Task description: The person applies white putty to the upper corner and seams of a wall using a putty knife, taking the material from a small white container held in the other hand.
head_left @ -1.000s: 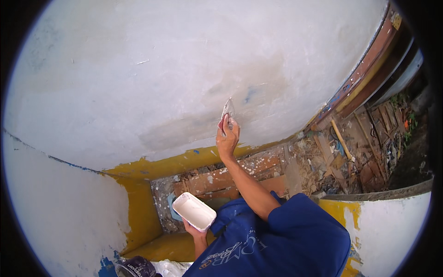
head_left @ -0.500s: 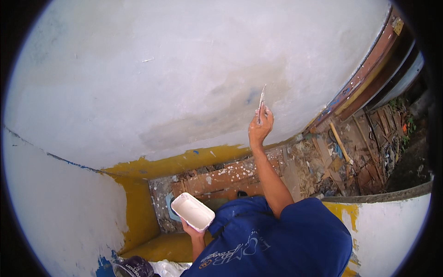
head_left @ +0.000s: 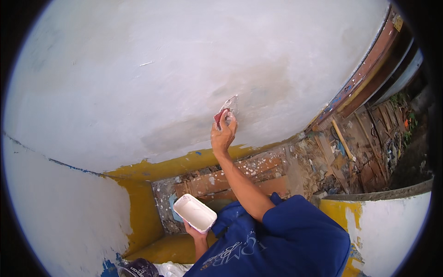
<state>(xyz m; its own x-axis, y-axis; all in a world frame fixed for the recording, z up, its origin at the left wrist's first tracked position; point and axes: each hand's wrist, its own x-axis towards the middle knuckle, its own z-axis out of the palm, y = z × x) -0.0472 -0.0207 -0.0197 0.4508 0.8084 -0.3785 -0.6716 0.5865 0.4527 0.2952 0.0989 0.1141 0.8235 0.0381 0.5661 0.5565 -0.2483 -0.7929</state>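
My right hand (head_left: 223, 137) is closed around a putty scraper (head_left: 232, 105), a flat tool with some red showing and white putty smeared on it. Its blade lies at or very close to the large pale wall (head_left: 129, 97), over a damp-looking greyish patch. Lower down, my left hand (head_left: 195, 231) grips a white rectangular tub (head_left: 188, 221) by its underside. White putty coats the inside of the tub, which is tilted slightly. Most of my left fingers are hidden beneath it.
Yellow paint (head_left: 143, 221) covers the lower wall and corner at left. Paint-spotted boards (head_left: 214, 183) lie on the ground below. Wood scraps and debris (head_left: 341, 157) fill the strip at right, beside a low wall (head_left: 387, 221). A dark cap (head_left: 138, 268) shows at the bottom.
My right hand has moved left and slightly down along the wall, turning the scraper so its flat face shows. My left hand and the tub have barely moved.
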